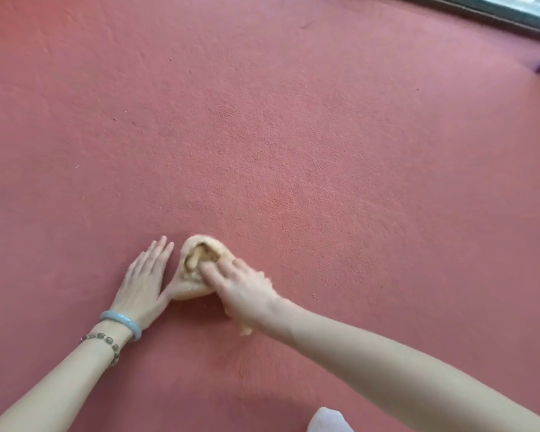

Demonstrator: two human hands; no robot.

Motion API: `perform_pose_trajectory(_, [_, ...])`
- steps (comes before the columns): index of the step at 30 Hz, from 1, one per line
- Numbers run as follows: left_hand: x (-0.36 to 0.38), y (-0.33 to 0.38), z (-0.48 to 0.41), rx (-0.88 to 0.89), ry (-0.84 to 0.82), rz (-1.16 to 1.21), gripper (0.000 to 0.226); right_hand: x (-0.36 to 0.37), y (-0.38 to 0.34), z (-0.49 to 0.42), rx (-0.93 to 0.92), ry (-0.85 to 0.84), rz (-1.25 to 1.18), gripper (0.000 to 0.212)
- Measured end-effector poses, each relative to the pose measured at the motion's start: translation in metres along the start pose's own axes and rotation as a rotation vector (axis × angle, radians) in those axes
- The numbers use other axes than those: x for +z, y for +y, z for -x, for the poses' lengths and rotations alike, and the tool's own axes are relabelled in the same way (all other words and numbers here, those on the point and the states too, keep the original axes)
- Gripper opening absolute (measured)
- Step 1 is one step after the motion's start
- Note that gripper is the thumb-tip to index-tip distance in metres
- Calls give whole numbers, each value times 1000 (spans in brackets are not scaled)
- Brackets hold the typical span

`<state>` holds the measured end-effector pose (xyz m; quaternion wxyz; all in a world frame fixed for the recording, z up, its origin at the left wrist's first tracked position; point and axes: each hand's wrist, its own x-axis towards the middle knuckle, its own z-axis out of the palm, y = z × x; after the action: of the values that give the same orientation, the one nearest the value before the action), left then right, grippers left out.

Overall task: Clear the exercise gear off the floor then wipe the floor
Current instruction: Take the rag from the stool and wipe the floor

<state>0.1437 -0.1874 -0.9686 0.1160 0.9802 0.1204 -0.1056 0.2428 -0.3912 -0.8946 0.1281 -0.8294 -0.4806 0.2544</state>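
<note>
Pressing cloth (194,271) on carpet (293,151), right hand (245,289) sits beside left hand (147,275), fingers (160,251) all straight.

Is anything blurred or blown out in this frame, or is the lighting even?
Head view: the right hand and the cloth under it are motion-blurred; the left hand, flat on the floor, is fairly sharp. The light is soft and shadows are faint. The window at the top right is bright, with no glare on the floor.

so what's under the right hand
A yellowish cloth lies bunched on the red floor under the right hand, which presses on it. The part beneath the palm is covered; a bit shows again near the wrist.
</note>
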Motion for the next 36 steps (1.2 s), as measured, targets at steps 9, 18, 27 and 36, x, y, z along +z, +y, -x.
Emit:
perform_pose_trajectory(9, [-19, -14, -1, -48, -15, -55, 81, -63, 156, 4, 552, 395, -70, 33])
perform_pose_trajectory(18, [-44, -49, 0, -85, 38, -94, 87, -94, 163, -16, 1143, 639, -149, 46])
perform_pose_trajectory(27, [-41, -69, 12, -284, 64, -1, 77, -34, -36, -129, 215, 129, 62, 58])
perform_pose_trajectory(36, [-33, -81, 43, -447, -1, 14, 82, -62, 25, -170, -89, 157, -83, 36])
